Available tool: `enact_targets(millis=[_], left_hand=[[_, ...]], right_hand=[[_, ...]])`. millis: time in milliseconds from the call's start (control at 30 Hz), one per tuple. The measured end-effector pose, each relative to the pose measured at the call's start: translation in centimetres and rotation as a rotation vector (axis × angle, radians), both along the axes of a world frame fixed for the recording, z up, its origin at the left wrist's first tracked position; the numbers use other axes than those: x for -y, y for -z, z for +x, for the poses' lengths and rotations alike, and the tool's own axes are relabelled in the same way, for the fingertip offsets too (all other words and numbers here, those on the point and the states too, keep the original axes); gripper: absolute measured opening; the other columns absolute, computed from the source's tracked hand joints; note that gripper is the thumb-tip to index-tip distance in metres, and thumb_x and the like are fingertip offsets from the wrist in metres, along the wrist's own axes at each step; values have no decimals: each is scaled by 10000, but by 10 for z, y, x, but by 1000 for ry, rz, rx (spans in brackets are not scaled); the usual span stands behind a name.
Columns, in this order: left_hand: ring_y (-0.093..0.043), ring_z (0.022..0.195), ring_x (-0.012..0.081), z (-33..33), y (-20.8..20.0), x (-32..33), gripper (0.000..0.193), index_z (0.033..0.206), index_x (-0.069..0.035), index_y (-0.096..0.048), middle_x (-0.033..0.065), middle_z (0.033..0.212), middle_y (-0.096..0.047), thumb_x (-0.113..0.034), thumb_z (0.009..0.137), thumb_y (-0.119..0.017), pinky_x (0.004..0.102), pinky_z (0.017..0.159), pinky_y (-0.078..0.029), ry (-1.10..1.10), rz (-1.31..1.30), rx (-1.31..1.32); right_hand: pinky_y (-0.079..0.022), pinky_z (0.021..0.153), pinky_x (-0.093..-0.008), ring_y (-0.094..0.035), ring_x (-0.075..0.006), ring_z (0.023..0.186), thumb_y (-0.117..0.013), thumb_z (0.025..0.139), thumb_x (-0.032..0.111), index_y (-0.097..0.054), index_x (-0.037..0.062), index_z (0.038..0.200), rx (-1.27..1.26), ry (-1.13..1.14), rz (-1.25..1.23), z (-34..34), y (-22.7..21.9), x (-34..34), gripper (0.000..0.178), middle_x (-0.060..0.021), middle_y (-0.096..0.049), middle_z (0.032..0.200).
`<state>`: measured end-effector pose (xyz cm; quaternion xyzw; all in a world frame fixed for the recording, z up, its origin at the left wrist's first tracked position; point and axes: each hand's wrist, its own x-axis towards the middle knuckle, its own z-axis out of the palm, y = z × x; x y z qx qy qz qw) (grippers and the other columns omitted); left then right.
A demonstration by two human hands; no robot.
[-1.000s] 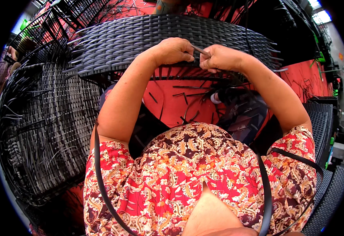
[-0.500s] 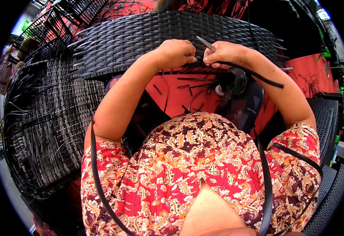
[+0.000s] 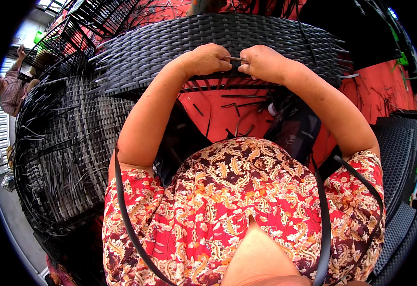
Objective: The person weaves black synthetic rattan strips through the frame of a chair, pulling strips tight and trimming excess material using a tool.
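Observation:
A curved panel (image 3: 170, 40) woven from dark grey flat plastic strips lies across in front of me, loose strip ends sticking out at both sides. Over its near edge my left hand (image 3: 208, 59) is closed, fingertips pinched at the middle. My right hand (image 3: 265, 64) is closed just opposite, knuckles up. A thin greyish rod (image 3: 235, 58) bridges the gap between the two hands; it looks like the pointed metal tool seen earlier, now seen narrow. The fingers hide both its ends. Strips along the panel's near edge hang over the red floor.
Another woven panel (image 3: 84, 157) with loose strips stands at left. Black frames (image 3: 60, 45) are behind it, and a person (image 3: 13, 90) is at the far left. Strip scraps litter the red floor (image 3: 196, 107). Dark woven pieces (image 3: 396, 152) are stacked at right.
My right hand has turned knuckles up, and the pointed tool no longer points up and away. The black strip across my right forearm is out of sight. The far-left person shows more.

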<state>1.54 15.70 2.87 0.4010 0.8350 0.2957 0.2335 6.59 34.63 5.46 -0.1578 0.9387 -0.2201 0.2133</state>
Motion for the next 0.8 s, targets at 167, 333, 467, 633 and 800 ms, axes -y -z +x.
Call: enact_targets(millis=[167, 333, 467, 633, 800], left_hand=[[-555, 720, 227, -7, 14, 3, 185, 817, -11, -625, 99, 766, -588, -196, 813, -618, 341, 665, -441, -10, 69, -167], [-567, 712, 247, -3, 17, 14, 200, 819, -22, -644, 98, 751, -588, -210, 766, -687, 338, 671, -459, -9, 254, -177], [-611, 768, 253, 7, 25, 13, 187, 877, -83, -677, 77, 819, -607, -222, 756, -711, 356, 671, -495, 9, 217, -378], [-574, 829, 258, 33, 32, -6, 143, 808, -123, -606, 53, 840, -549, -191, 704, -677, 365, 737, -457, -47, 121, -718], [-562, 837, 244, 31, 48, -1, 154, 814, -135, -610, 39, 833, -541, -155, 676, -677, 372, 772, -423, -185, 167, -810]], right_hand=[[-461, 549, -357, -586, -223, 529, -583, 849, 152, -572, 37, 796, -258, -91, -51, 9, 6, 2, 127, -97, -589, 584], [-461, 590, -398, -593, -292, 598, -562, 839, 141, -575, 38, 803, -205, -67, -72, 8, 5, 5, 110, -122, -591, 614], [-447, 650, -476, -577, -405, 725, -578, 798, 135, -554, 40, 799, -489, -259, -102, 6, 30, -1, 98, -201, -609, 761], [-487, 667, -455, -623, -359, 762, -572, 805, 158, -575, 61, 807, -451, -164, 284, 20, 13, 5, 98, -172, -633, 760], [-488, 674, -429, -614, -334, 816, -570, 781, 117, -585, 65, 806, -497, -202, 269, 3, 15, 13, 60, -134, -620, 831]])
